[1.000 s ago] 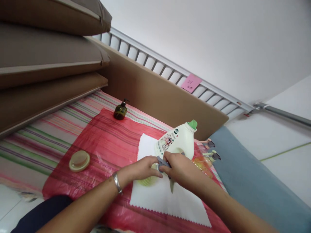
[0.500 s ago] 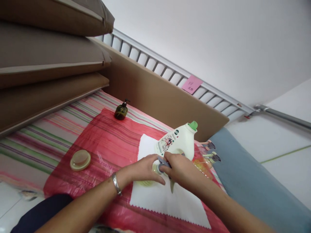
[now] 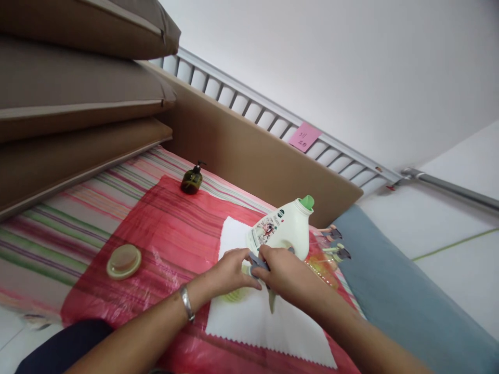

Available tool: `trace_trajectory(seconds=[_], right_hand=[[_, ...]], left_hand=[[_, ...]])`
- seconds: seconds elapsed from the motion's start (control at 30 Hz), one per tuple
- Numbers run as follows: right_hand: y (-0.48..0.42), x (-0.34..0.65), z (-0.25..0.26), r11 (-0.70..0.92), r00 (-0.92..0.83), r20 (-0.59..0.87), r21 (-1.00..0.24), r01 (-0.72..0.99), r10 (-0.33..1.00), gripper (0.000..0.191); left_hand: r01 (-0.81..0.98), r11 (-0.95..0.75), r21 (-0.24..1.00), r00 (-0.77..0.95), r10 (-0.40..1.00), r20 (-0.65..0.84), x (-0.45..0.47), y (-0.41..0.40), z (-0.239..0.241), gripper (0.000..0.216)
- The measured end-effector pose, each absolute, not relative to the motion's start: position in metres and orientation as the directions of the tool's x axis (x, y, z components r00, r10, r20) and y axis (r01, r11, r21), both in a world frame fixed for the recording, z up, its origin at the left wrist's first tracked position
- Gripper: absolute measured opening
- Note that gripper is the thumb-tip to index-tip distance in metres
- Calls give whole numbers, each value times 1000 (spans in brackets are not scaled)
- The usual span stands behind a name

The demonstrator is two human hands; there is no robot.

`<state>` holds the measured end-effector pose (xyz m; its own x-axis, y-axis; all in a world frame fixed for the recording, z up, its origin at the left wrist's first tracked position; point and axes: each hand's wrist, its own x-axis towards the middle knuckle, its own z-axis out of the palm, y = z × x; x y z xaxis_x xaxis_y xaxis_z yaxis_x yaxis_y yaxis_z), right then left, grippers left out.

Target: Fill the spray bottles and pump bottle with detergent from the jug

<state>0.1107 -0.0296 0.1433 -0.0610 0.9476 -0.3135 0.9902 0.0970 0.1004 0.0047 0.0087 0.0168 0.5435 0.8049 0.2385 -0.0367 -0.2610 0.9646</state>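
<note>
My left hand (image 3: 229,271) is closed over a small yellow-green round object (image 3: 234,296) lying on a white cloth (image 3: 268,324). Touching it from the right, my right hand (image 3: 286,274) grips a pair of scissors (image 3: 262,267) with grey handles; the blade tip pokes out below the hand and points down onto the cloth. A white detergent bottle (image 3: 284,228) with a green cap stands just behind both hands. The exact contact between scissors and round object is hidden by my fingers.
A red plastic sheet (image 3: 163,228) covers a striped cloth. On it are a dark pump bottle (image 3: 192,180) at the back and a round pale lid (image 3: 123,261) at the left. Brown cushions (image 3: 70,98) are stacked at left; a blue mat (image 3: 393,301) lies at right.
Both hands stay together on the cloth with almost no movement; the view has shifted slightly.
</note>
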Motion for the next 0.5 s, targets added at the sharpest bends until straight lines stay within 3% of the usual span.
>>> trace_trajectory(seconds=[0.13, 0.2, 0.27, 0.33, 0.43, 0.5], right_hand=[[-31, 111, 143, 74, -45, -304, 84, 994, 952, 17], [-31, 112, 143, 59, -33, -293, 78, 995, 955, 17], [-31, 113, 141, 47, -25, -284, 70, 996, 959, 16], [-31, 113, 140, 41, -23, -279, 58, 997, 960, 16], [-32, 113, 138, 42, -30, -278, 40, 998, 960, 17], [-33, 113, 138, 47, -37, -279, 30, 998, 960, 17]], left_hand=[[-136, -208, 969, 756, 611, 237, -1, 14, 16, 23], [-110, -229, 967, 750, 619, 232, 0, 13, 14, 37], [-66, -269, 961, 657, 713, 245, 4, 11, 11, 50], [-68, -275, 959, 606, 752, 258, 8, 10, 8, 44], [-124, -186, 975, 747, 629, 215, 5, 14, 10, 26], [-123, -132, 983, 819, 546, 176, 0, 16, 15, 27]])
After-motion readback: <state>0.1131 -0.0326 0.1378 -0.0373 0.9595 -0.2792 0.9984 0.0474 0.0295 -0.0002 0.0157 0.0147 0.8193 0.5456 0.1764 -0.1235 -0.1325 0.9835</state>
